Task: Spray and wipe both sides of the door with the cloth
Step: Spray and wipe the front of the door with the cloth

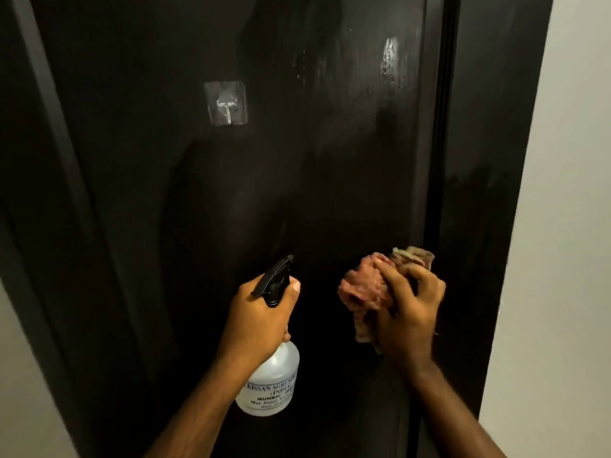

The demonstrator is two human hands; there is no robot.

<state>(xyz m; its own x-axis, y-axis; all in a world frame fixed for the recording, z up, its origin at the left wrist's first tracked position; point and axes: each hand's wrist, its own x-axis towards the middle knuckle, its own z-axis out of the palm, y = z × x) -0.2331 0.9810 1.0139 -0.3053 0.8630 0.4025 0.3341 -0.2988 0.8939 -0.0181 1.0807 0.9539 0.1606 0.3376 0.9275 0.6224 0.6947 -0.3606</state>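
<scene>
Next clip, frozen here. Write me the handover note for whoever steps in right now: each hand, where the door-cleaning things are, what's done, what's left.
Left hand: closed grip on the spray bottle, nozzle aimed at the dark door.
Right hand: bunched cloth held at the door's lower right, by the edge.
Clear adhesive hook stuck to the door, upper left.
Done: wet streaks and smears show at upper right, so this face is at least partly sprayed.
Left: wipe the rest of this face; the other side is out of view.
</scene>
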